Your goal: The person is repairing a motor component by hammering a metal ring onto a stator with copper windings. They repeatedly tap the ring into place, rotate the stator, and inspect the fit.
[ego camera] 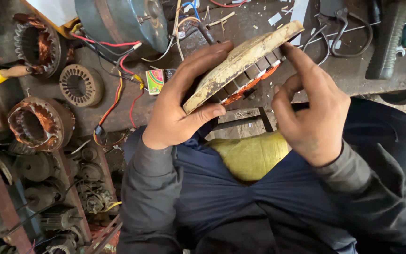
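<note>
I've got the motor stator up over my lap, tilted edge-on, its grimy cream cover plate facing up and the laminated steel and copper winding showing along the lower edge. My left hand is clamped on its lower end, thumb under the rim and fingers wrapped over the top, so that end of the winding is hidden behind my palm. My right hand has its forefinger stretched up and touching the upper edge of the stack; the other fingers curl loosely, gripping nothing that I can see. The far face of the stator is out of sight. Beyond it, on the workbench, pliers lie partly cut off at the top, beside a grey motor housing. To my left sit wound stators, dim and cluttered.
</note>
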